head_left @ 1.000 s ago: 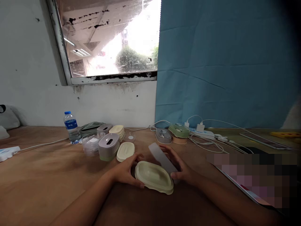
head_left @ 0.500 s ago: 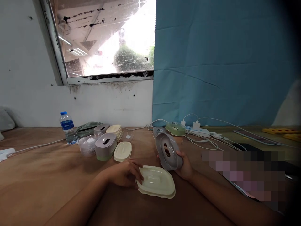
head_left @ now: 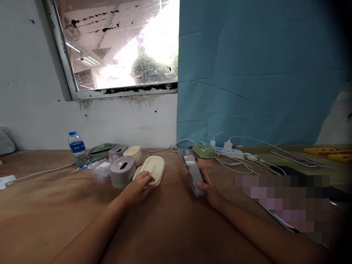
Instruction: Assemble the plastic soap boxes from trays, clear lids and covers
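Note:
My left hand (head_left: 141, 186) grips the near edge of a cream oval plastic tray (head_left: 156, 167). That tray overlaps another cream tray (head_left: 136, 173) beneath it, mostly hidden. In my right hand (head_left: 210, 190) a grey-purple oval tissue box cover (head_left: 194, 174) stands on edge, its narrow side facing me and its slot out of sight. Left of the left hand sits a tissue box (head_left: 123, 170) with a slotted grey-purple top and green base. Behind it are a stack of cream trays (head_left: 134, 152) and another grey-purple cover (head_left: 118, 149).
Clear plastic containers (head_left: 103, 170), a water bottle (head_left: 78, 150) and a green pouch (head_left: 101, 149) stand at left. A green-topped box (head_left: 203, 149) and grey box (head_left: 181, 156) are at the back, near a power strip (head_left: 232, 152) with loose white cables. A tablet (head_left: 297, 158) lies at right.
My left hand has carried the cream tray from the front centre back and left, over the other tray. My right hand has turned the grey-purple cover edge-on.

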Demonstrator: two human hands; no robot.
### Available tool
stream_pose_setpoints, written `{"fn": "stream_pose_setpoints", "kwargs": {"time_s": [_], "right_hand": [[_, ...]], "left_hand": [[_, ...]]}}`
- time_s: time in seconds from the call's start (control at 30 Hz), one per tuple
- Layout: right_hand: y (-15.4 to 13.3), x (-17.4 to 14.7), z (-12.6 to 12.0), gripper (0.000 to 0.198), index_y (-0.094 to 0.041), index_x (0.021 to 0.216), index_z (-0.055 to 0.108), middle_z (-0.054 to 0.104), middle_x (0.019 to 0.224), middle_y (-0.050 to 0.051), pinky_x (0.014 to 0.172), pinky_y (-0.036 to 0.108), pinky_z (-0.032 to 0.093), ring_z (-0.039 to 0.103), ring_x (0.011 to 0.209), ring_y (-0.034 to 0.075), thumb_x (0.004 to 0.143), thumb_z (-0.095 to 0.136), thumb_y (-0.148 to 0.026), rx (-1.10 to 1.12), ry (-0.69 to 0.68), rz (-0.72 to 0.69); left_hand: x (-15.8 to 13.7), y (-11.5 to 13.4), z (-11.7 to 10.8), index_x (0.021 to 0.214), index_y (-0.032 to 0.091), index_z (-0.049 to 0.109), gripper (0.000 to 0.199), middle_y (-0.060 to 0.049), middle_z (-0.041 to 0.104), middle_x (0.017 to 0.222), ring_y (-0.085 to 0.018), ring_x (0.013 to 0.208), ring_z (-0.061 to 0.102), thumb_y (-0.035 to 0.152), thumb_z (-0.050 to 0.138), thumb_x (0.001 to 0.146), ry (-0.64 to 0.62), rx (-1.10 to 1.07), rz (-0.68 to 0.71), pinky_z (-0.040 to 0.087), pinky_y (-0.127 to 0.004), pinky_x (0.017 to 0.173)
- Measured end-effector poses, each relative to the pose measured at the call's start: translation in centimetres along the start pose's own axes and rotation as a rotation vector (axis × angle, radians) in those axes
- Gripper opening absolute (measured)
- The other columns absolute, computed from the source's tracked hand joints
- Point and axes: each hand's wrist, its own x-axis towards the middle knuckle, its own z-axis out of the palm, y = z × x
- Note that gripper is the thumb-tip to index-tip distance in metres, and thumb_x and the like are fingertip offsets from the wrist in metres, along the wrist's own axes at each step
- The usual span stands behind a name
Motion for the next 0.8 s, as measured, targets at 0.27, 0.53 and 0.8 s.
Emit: {"fn": "stream_pose_setpoints", "kwargs": {"time_s": [0.27,0.53,0.8], "right_hand": [[-1.6,-0.4,1.1,0.037,-0.023,0.096,0.056,0.037,0.121,0.007,0.093,0.039,0.035,0.040,0.113,0.027,0.064,0.060,-0.040,-0.786,-0.014,-0.208],[-1.5,-0.4,1.3,0.025,-0.022,0.075,0.056,0.049,0.107,0.005,0.084,0.038,0.040,0.051,0.099,0.024,0.067,0.058,-0.046,-0.908,-0.070,-0.108],[-1.1,-0.2,1.2,0.026,-0.025,0.084,0.059,0.051,0.102,0.005,0.085,0.038,0.037,0.049,0.097,0.024,0.071,0.054,-0.047,-0.895,-0.121,-0.056]], "left_hand": [[0.2,-2.9,0.7,0.085,0.017,0.050,0.013,-0.006,0.050,0.088,-0.017,0.082,0.050,0.024,0.039,0.082,-0.022,0.073,-0.084,0.042,-0.030,0.074],[0.1,-3.5,0.7,0.085,0.017,0.049,0.013,-0.007,0.050,0.088,-0.018,0.082,0.050,0.024,0.039,0.082,-0.037,0.092,-0.090,0.042,-0.030,0.073],[-0.1,-4.0,0.7,0.086,0.017,0.050,0.012,-0.005,0.050,0.087,-0.016,0.078,0.050,0.024,0.041,0.081,-0.050,0.059,-0.098,0.042,-0.028,0.071]]}}
